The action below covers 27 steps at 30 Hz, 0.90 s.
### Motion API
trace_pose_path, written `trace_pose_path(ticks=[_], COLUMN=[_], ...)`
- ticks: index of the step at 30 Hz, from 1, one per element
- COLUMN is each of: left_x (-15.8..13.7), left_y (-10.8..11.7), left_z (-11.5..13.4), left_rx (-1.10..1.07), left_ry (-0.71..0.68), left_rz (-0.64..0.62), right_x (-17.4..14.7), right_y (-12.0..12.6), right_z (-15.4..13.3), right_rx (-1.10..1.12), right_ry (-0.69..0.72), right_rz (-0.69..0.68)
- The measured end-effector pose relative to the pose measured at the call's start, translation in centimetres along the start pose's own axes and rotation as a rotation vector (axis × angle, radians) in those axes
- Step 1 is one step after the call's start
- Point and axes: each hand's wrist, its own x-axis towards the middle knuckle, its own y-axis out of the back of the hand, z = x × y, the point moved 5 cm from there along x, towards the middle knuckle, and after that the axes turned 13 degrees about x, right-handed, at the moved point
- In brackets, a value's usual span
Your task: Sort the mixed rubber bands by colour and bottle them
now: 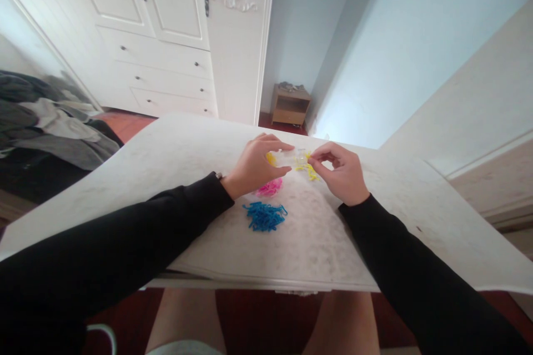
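Note:
My left hand [256,163] is wrapped round a clear plastic container [288,160] lying on its side just above the table, with yellow showing near the palm. Thumb and forefinger of my right hand [341,169] are pinched together at the container's right end; what they hold is too small to make out. Below that end lie loose thin yellow strips [311,172]. A pile of pink strips [270,186] is partly hidden by my left hand. Nearer to me is a pile of blue strips [265,217], looking like small rubber bands.
Everything lies on a white table [312,244] with a marked surface. Beyond it stand a white wardrobe [166,72] with drawers and a small wooden cabinet [290,108]. Clothes [54,127] are heaped at the left. A dark speck [419,228] is on the table's right side.

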Motion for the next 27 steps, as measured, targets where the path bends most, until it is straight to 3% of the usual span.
trace_pose_path(ticks=[5,16,27], left_x=[-0.24,-0.29,-0.34], left_y=[-0.20,-0.25,-0.32], left_z=[0.28,0.49,0.39], left_rx=[0.004,-0.005,-0.025], left_ry=[-0.062,-0.087,-0.038], left_rz=[-0.021,-0.046,-0.037], right_x=[-0.08,0.01,-0.19], right_y=[-0.30,-0.04,-0.11], right_z=[-0.40,-0.36,-1.05], right_rx=[-0.015,0.060,-0.037], right_ry=[-0.004,0.018,0.058], right_rz=[-0.049,0.050,0.012])
